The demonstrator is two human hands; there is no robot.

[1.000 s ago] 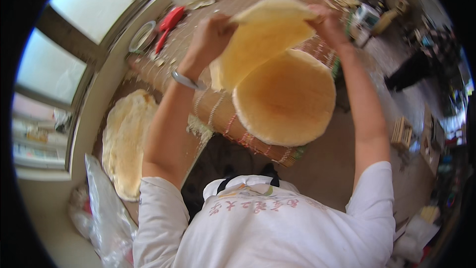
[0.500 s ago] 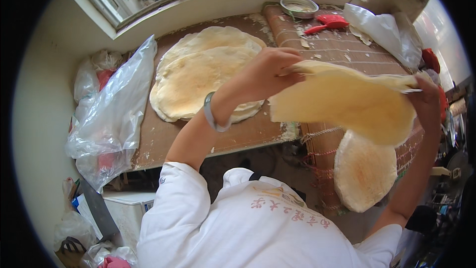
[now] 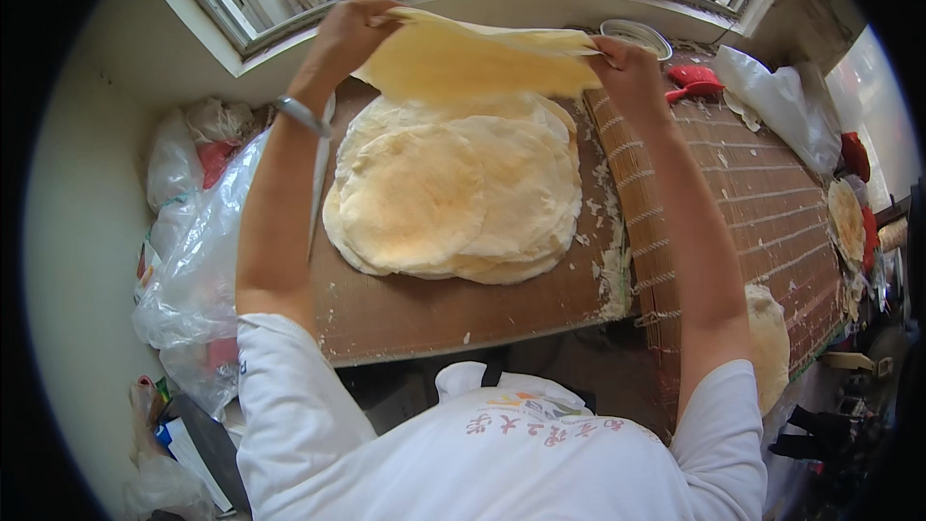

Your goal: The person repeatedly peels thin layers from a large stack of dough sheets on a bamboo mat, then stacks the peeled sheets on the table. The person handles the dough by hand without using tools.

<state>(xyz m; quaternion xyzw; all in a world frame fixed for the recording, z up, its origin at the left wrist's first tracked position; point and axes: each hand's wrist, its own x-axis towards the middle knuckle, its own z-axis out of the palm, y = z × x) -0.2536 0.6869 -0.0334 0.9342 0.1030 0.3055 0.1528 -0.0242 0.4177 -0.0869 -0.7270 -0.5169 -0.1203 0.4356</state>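
Holding a thin sheet (image 3: pixel 482 58) over the far edge of the pile (image 3: pixel 453 193).
Pinching it with left hand (image 3: pixel 355 31) and right hand (image 3: pixel 625 58); just brought across from the mat (image 3: pixel 757 188), apparently well along in transfer.

The left arm (image 3: pixel 275 222) and the right arm (image 3: pixel 704 241) are stretched forward, held well apart; the left hand (image 3: pixel 355 37) and the right hand (image 3: pixel 627 60) are raised, both curled in a pinch.
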